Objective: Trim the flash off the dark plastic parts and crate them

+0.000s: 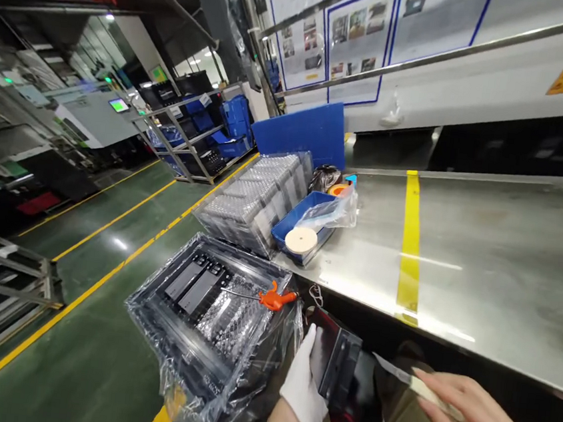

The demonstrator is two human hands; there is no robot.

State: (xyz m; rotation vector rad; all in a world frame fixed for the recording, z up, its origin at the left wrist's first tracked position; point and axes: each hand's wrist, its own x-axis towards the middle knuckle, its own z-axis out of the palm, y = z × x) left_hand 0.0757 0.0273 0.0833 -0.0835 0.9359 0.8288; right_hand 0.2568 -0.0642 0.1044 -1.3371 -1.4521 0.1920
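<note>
My left hand (pixel 304 382), in a white glove, is closed around a dark block-shaped part (pixel 343 365) with a smooth, shiny side, held over my lap. My right hand (pixel 481 417) is bare and pinches the pale handle of a thin-bladed knife (pixel 398 372). The blade points left toward the part, with a gap between them. Left of my gloved hand is a plastic-lined crate (pixel 151 305). Two grey-and-black parts (pixel 197 289) lie inside it on bubble wrap. An orange air blow gun (pixel 276 298) rests across the crate's right rim.
A metal workbench (pixel 478 258) with a yellow tape stripe (pixel 411 245) extends to the right. At its left end is a blue bin (pixel 290 222) with a round cream disc (pixel 301 240) and clear bags. Plastic-wrapped trays (pixel 257 195) stand behind the crate, near a blue board (pixel 302 133).
</note>
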